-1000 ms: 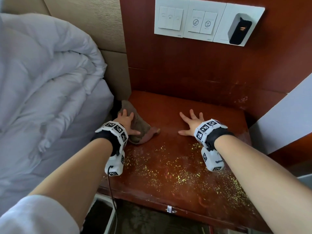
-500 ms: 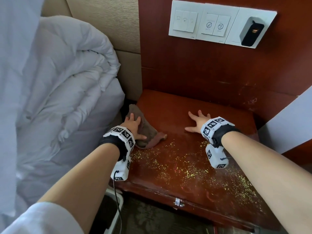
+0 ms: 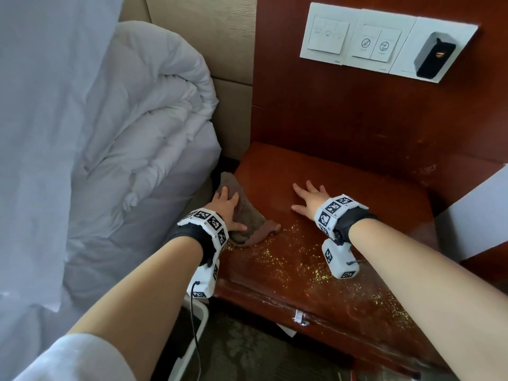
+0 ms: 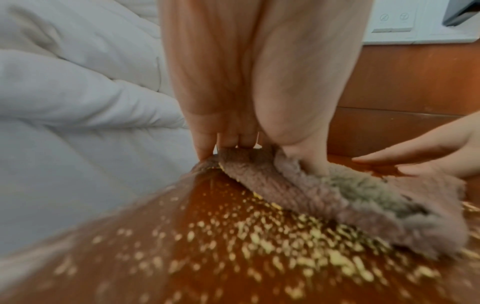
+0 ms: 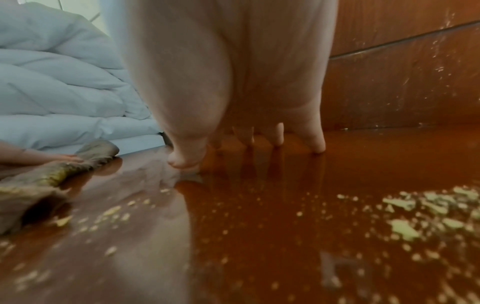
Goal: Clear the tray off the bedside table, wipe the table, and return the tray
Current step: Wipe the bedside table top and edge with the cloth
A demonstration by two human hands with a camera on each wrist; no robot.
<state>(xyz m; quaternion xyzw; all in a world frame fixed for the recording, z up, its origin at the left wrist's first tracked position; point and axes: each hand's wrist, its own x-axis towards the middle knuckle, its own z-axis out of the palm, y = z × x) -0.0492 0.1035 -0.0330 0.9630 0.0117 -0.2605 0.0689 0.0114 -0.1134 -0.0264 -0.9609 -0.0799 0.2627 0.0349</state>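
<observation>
The reddish wooden bedside table [image 3: 357,182] is strewn with yellow crumbs [image 3: 288,257] over its front half. A brown cloth [image 3: 248,225] lies at the table's left edge. My left hand [image 3: 225,207] presses flat on it with straight fingers, also shown in the left wrist view, where the left hand [image 4: 233,139] bears down on the cloth [image 4: 324,197]. My right hand [image 3: 309,200] rests palm-down on bare wood at mid-table, fingers spread. In the right wrist view its fingertips [image 5: 318,144] touch the glossy top. No tray is in view.
A white duvet [image 3: 123,147] bulges against the table's left side. A switch panel [image 3: 384,42] with a black device [image 3: 434,57] is on the back wall. A white frame [image 3: 199,323] stands on the floor below the left corner. A metal latch [image 3: 301,317] sits on the front edge.
The head view has swung left, showing more of the duvet. Both hands keep nearly the same places on the table, the left still on the cloth.
</observation>
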